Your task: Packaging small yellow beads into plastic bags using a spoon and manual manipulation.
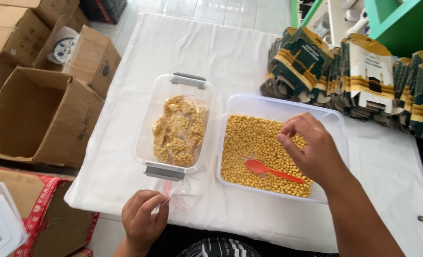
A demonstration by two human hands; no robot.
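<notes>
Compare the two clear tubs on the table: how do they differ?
The left tub is narrower, has grey clip handles at both ends, and holds small sealed bags of yellow balls. The right tub is wider, has no handles, and holds loose yellow balls with a red spoon lying on them. The right hand hovers over the right tub only. Both are clear plastic, lidless, on the white cloth.
</notes>
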